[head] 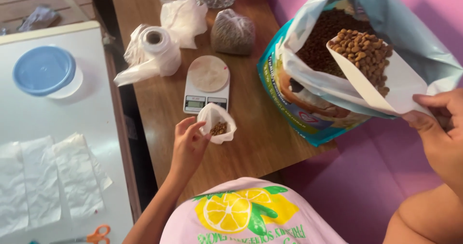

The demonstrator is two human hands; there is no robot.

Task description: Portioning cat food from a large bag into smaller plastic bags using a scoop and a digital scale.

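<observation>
While the wooden desk (pixel 251 152) carries nearly everything, the biggest item on it is the large pet-food sack (pixel 308 114), standing open at the right edge with dark kibble showing in its mouth. Over that mouth sits the white paper scoop (pixel 386 80), tilted, heaped with brown kibble (pixel 364 51) at its upper end. The right hand (pixel 441 133) grips the scoop's lower corner, fingers closed on the paper. On to the left: a roll of thin plastic bags (pixel 154 51) lies near the desk's far side, a filled, tied bag of kibble (pixel 233 32) just beyond the digital scale (pixel 207 85), which has a round pale platter and sits mid-desk. Just in front of the scale is the small plastic bag (pixel 218 123), open at the top, a little kibble in its bottom. The left hand (pixel 188 145) holds its near edge, fingers pinched on the plastic. On the white surface off to the left rest a blue-lidded round tub (pixel 43 70), flat paper sheets (pixel 48 181) and orange-handled scissors (pixel 99 234).
</observation>
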